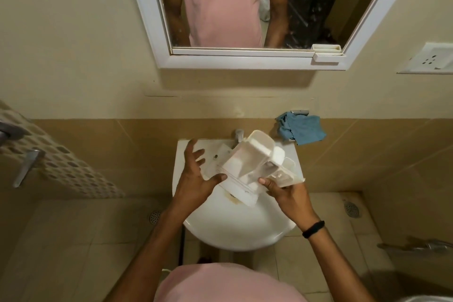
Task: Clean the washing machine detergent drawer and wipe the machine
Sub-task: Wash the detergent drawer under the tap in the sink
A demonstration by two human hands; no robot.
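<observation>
The white plastic detergent drawer (252, 162) hangs tilted over the white wash basin (235, 225), its compartments facing up and toward me. My right hand (286, 191) grips its near right corner, thumb on top. My left hand (196, 179) has spread fingers, and its thumb touches the drawer's lower left edge. A blue cloth (301, 127) lies bunched on the wall ledge behind the basin, to the right of the tap (239, 135).
A white-framed mirror (245, 56) hangs on the wall above the basin. A wall socket (431, 59) is at the right. Floor drains (155, 217) (351, 208) flank the basin. A perforated panel (61, 162) stands at the left.
</observation>
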